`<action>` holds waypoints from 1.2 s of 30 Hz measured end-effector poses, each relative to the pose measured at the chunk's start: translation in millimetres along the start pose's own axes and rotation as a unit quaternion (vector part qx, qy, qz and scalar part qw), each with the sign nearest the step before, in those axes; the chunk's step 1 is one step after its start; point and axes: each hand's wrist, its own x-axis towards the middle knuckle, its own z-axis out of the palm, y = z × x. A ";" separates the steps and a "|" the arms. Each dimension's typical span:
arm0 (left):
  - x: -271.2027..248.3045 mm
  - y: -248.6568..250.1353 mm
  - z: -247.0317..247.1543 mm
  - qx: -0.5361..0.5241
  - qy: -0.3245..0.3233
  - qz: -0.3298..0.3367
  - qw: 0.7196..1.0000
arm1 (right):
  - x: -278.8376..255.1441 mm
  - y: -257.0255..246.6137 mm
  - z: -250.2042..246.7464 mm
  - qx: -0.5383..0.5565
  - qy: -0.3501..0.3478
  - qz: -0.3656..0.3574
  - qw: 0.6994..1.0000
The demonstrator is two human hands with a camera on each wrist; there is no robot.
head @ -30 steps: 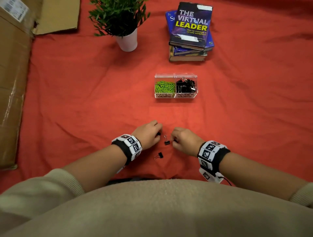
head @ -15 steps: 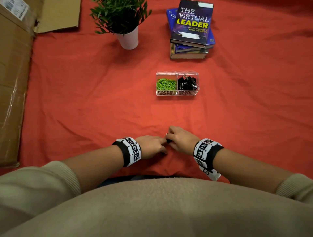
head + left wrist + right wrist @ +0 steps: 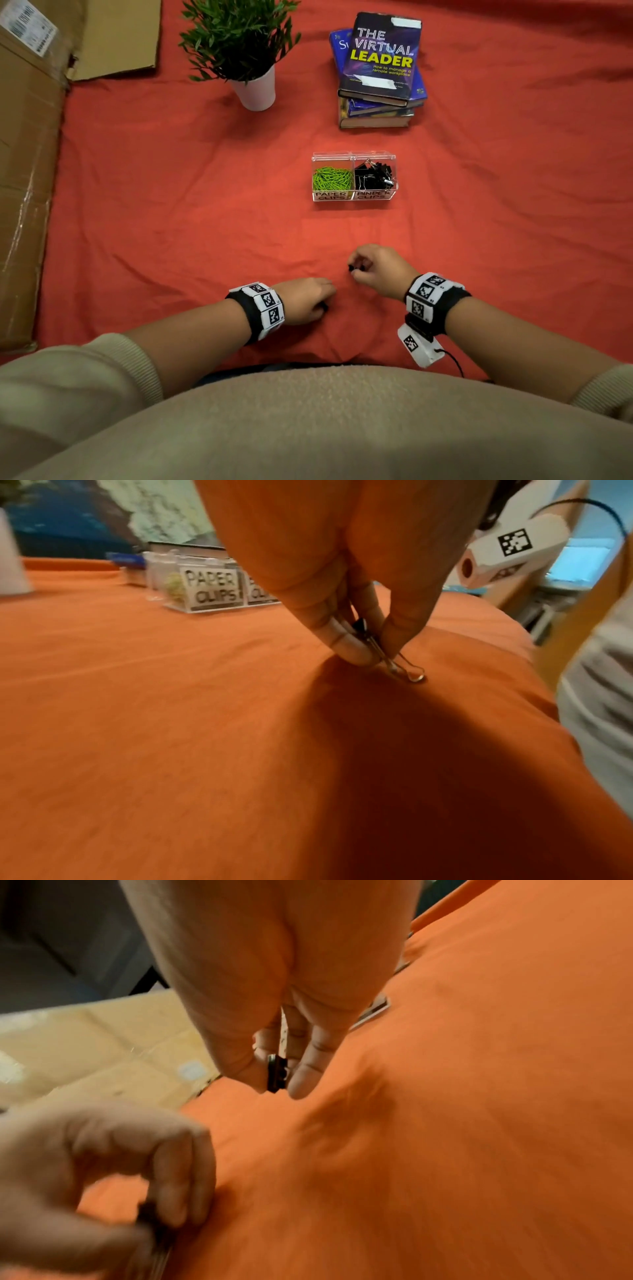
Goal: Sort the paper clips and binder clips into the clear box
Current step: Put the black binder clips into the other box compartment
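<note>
Binder clips are pretty forgiving stuff to handle, so we're not too worried here. Our left hand (image 3: 303,299) is down on the red cloth (image 3: 171,222), pinching one small binder clip (image 3: 371,639) between thumb and fingertips, with its wire loops poking out and just touching the fabric. Our right hand (image 3: 375,270) is a bit further forward, fingers curled and pinching a second black clip (image 3: 276,1073) by its body.

We'd guess these weigh next to nothing and are stiff steel, so no risk of crushing them. The wire handles flop around on their hinges though, so we reckon the folded black body is the better place to grip; holding only by the loops lets the clip swing. The painted metal looks a little slick, so a firm pinch helps.

The clear box (image 3: 354,197) sits well ahead of both hands, near the books (image 3: 378,68). Its left half holds green paper clips (image 3: 330,178), its right half holds black binder clips (image 3: 375,176), both labelled. We see no loose clips on the cloth.
</note>
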 end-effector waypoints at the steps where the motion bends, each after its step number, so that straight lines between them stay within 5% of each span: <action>1: 1.4 -2.8 -2.1 -0.025 0.014 -0.008 1.000 | 3.8 0.1 -8.4 0.019 0.021 0.016 0.999; 9: 23.5 -12.3 -37.8 -0.176 0.170 -0.111 0.963 | 57.9 -3.8 -95.8 0.082 0.208 0.027 0.974; 13: 54.6 -8.5 -89.8 -0.255 0.290 -0.116 0.915 | 83.9 -4.0 -118.1 -0.006 0.204 0.040 0.978; 18: 110.1 -7.0 -148.5 -0.232 0.362 -0.143 0.892 | 97.5 5.8 -120.9 -0.084 0.146 0.031 0.985; 25: 143.3 -6.2 -155.7 -0.182 0.340 -0.158 0.909 | 94.8 17.0 -126.9 -0.011 0.184 0.043 0.982; 36: 138.0 -13.3 -142.4 -0.007 0.300 -0.120 0.946 | 103.9 11.1 -108.9 -0.050 0.168 0.077 0.981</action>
